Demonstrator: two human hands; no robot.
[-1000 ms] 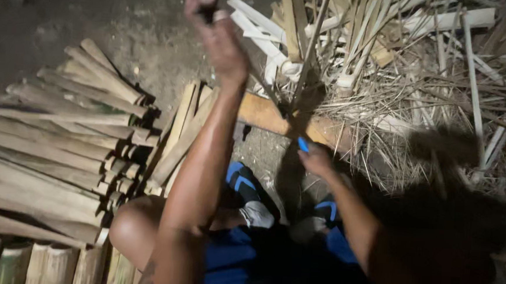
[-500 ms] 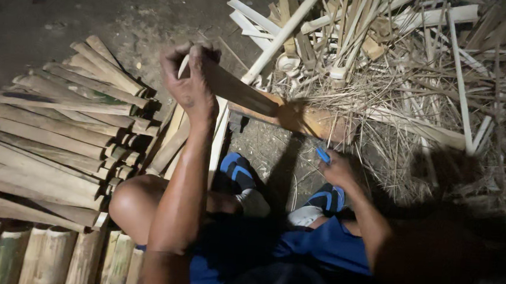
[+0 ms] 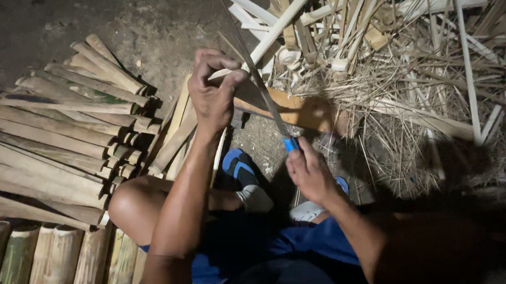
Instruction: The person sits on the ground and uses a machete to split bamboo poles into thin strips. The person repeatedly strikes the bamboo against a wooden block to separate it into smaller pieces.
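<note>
Left hand: your left hand [image 3: 212, 95] is up front, fist closed round the top end of a pale bamboo strip [image 3: 284, 22] that runs up and right into the scrap heap.
Right hand: your right hand [image 3: 309, 173] is lower and nearer your body, fingers wrapped on the blue handle [image 3: 291, 143] of a knife. So the hands are apart, each clamped on its own thing.
Blade: the long thin blade [image 3: 251, 72] goes from the handle up and left, crossing just beside your left fist. Can't tell if the edge is actually in the strip or only against it.
Block: a short orange-brown wood block [image 3: 301, 111] lies on the floor under the blade, between the hands and the heap.
Stack: split bamboo slats [image 3: 48, 141] are piled in rows on your left, with a few round bamboo sections [image 3: 29, 254] at the bottom left corner.
Heap: loose strips and shavings [image 3: 420, 82] cover the floor at upper right.
You: squatting, blue shorts, blue and white shoes [image 3: 245, 179] under your hands.
Floor: dark bare dirt [image 3: 126, 11].
</note>
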